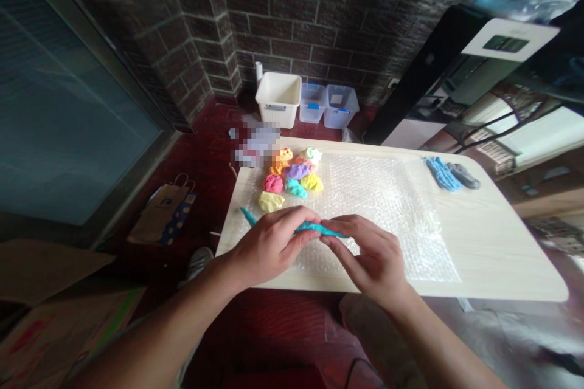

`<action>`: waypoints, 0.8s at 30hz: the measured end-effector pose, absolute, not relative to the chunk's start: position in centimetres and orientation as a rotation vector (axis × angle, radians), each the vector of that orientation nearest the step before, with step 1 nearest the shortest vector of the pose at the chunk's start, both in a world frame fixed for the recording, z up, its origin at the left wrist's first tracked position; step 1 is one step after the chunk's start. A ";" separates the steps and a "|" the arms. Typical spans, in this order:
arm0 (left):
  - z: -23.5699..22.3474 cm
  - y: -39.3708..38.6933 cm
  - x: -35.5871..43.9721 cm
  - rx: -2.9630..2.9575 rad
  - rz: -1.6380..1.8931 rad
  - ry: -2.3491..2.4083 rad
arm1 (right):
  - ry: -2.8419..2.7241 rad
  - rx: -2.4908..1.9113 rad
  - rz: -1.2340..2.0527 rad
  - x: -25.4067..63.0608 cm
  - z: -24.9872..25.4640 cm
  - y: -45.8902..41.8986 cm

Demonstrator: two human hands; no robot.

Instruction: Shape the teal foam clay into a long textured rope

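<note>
A long teal roll of clay [314,229] lies across the bubble wrap sheet [387,206] on the pale wooden table [493,243]. My left hand [269,243] lies over the roll's left part, fingers curled down on it, and the roll's pointed end sticks out to the left. My right hand [369,255] presses its fingertips on the roll's right end. Beyond my hands sits a cluster of several clay lumps [294,176] in yellow, pink, purple, orange and mint.
A blue clay strip [441,173] and a grey one [463,175] lie at the table's far right. On the floor stand a white bin [278,98], two clear boxes [328,106], and a paper bag [162,213]. Cardboard lies at lower left.
</note>
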State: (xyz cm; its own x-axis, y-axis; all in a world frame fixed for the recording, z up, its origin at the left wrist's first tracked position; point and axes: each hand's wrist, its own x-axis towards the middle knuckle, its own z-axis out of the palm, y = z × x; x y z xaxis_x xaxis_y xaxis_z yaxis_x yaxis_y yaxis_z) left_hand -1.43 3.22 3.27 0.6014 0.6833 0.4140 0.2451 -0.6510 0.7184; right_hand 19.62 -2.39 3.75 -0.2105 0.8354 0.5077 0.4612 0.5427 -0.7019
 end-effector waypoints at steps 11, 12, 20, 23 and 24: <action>3.1 3.1 -1.5 2.106 0.905 0.736 | -1.878 -0.998 0.427 19.6 3.6 -2.2; 3.1 3.2 -1.5 2.093 0.890 0.730 | -1.881 -1.005 0.398 19.6 3.6 -2.2; 3.2 3.6 -1.4 2.135 0.972 0.693 | -1.880 -1.062 0.435 19.8 3.5 -2.4; 3.0 3.6 -1.5 2.152 0.967 0.694 | -1.899 -1.032 0.415 19.8 3.5 -2.3; 2.9 3.6 -1.5 2.159 0.957 0.699 | -1.896 -1.037 0.399 19.9 3.5 -2.3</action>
